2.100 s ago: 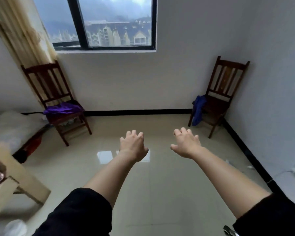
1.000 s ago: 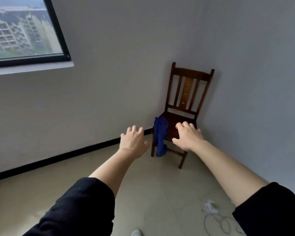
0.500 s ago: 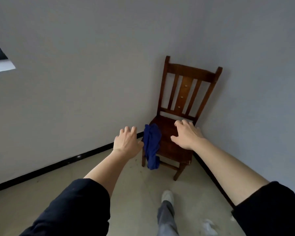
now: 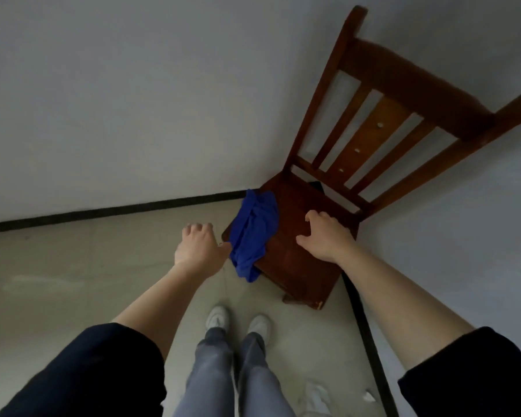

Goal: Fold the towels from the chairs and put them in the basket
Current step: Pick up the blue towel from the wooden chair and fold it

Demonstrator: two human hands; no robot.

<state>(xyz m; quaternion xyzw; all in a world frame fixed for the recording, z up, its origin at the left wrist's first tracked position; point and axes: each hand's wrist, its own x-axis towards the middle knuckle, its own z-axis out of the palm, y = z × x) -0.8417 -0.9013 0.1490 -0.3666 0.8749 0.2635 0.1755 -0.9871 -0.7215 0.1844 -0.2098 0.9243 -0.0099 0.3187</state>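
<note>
Deep-blue cloth, soft and crumpled: a blue towel (image 4: 254, 233) lies bunched on the front left corner of a wooden chair (image 4: 298, 275). Part of it spills over the seat edge and hangs in a limp fold toward the floor. The chair is dark reddish-brown with a flat, smooth seat and a back of upright slats. The wide middle slat is a lighter orange-brown with three small pale studs. The chair stands in a corner where two plain matte walls (image 4: 133, 100) meet, with a thin black skirting board (image 4: 103, 210) along their base. The floor (image 4: 73, 266) is pale beige tile with a dull sheen.

The chair's legs are mostly hidden beneath the seat. The whole view is somewhat blurred, so the towel's weave cannot be made out. Small white scraps (image 4: 316, 392) at the bottom edge are too unclear to name.

Both bare forearms reach forward out of dark sleeves (image 4: 97, 371). The left hand (image 4: 197, 246) hovers just beside the towel's left edge, back upward, fingers loosely curled and holding nothing. Whether its thumb touches the cloth cannot be told. The right hand (image 4: 324, 236) is over the bare seat to the right of the towel, fingers spread and bent downward, grasping nothing. Whether its fingertips touch the wood is unclear. Below are grey trousers (image 4: 214, 371) and white shoes (image 4: 218, 316).
</note>
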